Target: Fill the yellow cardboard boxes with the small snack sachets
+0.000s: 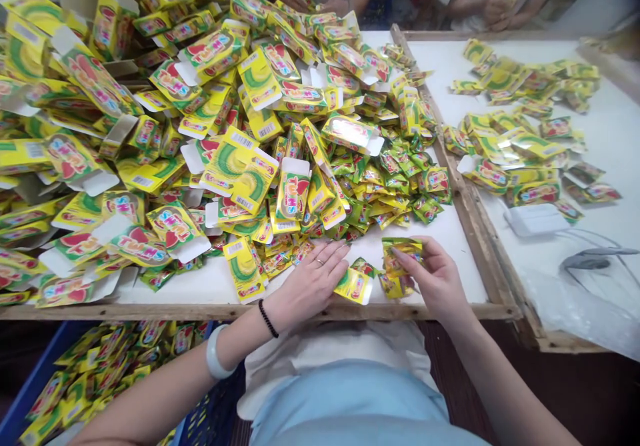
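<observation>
My left hand [315, 276] is palm down near the table's front edge, its fingers over a small yellow carton [354, 286] that pokes out at the right. The thumb is hidden, but the hand appears to hold the carton. My right hand [443, 276] pinches a small shiny yellow-green packet [403, 251] between thumb and fingers, just right of the carton. Below it is another yellow packet [397, 286], and whether the hand also holds that one is unclear. Just beyond both hands lies a heap of green and yellow packets [380, 193].
A tall pile of yellow cartons [210, 113], many with open flaps, covers the left and middle. Wooden strips [470, 213] edge the white table. Cartons [520, 139] and a face shield-like plastic item [600, 259] lie right. A blue crate [55, 353] holds cartons below. Two people work opposite.
</observation>
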`<action>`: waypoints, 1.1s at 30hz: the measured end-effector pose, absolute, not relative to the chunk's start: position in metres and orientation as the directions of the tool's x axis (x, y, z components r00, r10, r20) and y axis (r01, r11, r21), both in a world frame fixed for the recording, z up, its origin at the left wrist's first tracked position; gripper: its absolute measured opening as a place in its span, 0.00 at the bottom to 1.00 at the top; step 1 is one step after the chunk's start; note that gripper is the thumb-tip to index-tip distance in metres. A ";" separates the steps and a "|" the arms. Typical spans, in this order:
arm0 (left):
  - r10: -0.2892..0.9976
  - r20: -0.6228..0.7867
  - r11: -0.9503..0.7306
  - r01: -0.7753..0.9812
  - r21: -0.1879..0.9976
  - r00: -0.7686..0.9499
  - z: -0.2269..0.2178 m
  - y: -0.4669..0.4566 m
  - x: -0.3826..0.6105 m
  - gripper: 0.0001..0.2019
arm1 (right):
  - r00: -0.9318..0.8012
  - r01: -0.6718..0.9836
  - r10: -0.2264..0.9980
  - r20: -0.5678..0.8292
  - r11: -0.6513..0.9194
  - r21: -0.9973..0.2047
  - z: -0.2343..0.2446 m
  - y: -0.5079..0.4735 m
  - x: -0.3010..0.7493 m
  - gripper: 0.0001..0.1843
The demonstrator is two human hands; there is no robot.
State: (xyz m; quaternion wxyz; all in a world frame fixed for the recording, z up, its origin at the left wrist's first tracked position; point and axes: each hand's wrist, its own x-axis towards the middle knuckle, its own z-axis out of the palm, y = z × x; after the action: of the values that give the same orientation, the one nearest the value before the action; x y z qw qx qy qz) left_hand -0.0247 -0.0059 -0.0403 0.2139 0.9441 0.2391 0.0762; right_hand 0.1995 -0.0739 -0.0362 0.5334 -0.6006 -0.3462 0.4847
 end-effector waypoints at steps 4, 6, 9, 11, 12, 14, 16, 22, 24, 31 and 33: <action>0.654 -0.047 -0.282 0.301 0.911 0.755 -0.032 -0.017 -0.005 0.20 | 0.340 -0.140 0.935 -0.101 -0.056 -0.989 -0.014 -0.077 0.206 0.09; 0.632 -0.128 -0.031 0.190 0.981 0.764 -0.028 -0.024 0.002 0.12 | 0.373 -0.104 0.927 0.048 0.093 -0.990 -0.002 -0.074 0.199 0.08; 0.594 -0.180 0.154 0.109 0.982 0.784 -0.024 -0.033 0.008 0.10 | 0.316 0.068 0.896 0.312 0.306 -0.949 0.008 -0.066 0.184 0.09; 0.617 -0.198 0.204 0.089 0.975 0.761 -0.021 -0.038 0.008 0.12 | 0.175 0.204 0.887 0.427 0.391 -0.897 0.008 -0.063 0.177 0.12; 0.627 -0.206 0.215 0.086 0.973 0.752 -0.020 -0.039 0.007 0.13 | 0.090 0.267 0.884 0.459 0.422 -0.866 0.007 -0.063 0.177 0.13; 0.638 -0.219 0.212 0.105 0.972 0.739 -0.019 -0.041 0.003 0.14 | -0.087 0.367 0.888 0.451 0.450 -0.814 0.005 -0.066 0.179 0.16; 0.627 -0.242 0.190 0.156 0.969 0.741 -0.020 -0.043 0.001 0.14 | -0.252 0.447 0.905 0.343 0.423 -0.788 0.006 -0.070 0.184 0.16; 0.488 -0.300 0.298 0.167 0.940 0.820 -0.031 -0.043 0.006 0.11 | -0.457 0.597 0.887 -0.061 0.255 -0.761 0.028 -0.076 0.196 0.14; 0.450 -0.297 0.358 0.134 0.924 0.842 -0.032 -0.041 0.007 0.10 | -0.399 0.544 0.916 -0.045 0.196 -0.816 0.030 -0.074 0.200 0.13; 0.472 -0.239 0.306 0.096 0.947 0.849 -0.032 -0.044 0.006 0.23 | -0.440 0.437 0.897 0.034 0.246 -0.865 0.010 -0.082 0.197 0.08; 0.495 -0.233 0.268 0.108 0.957 0.837 -0.030 -0.047 0.008 0.29 | -0.499 0.436 0.865 -0.059 0.191 -0.879 0.007 -0.087 0.194 0.09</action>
State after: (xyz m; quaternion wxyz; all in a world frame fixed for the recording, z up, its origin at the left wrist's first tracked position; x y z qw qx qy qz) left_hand 0.0082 -0.0465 -0.0303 0.7542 0.5913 0.2552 0.1282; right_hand 0.1936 -0.0870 0.0072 0.2345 -0.4422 -0.7353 0.4569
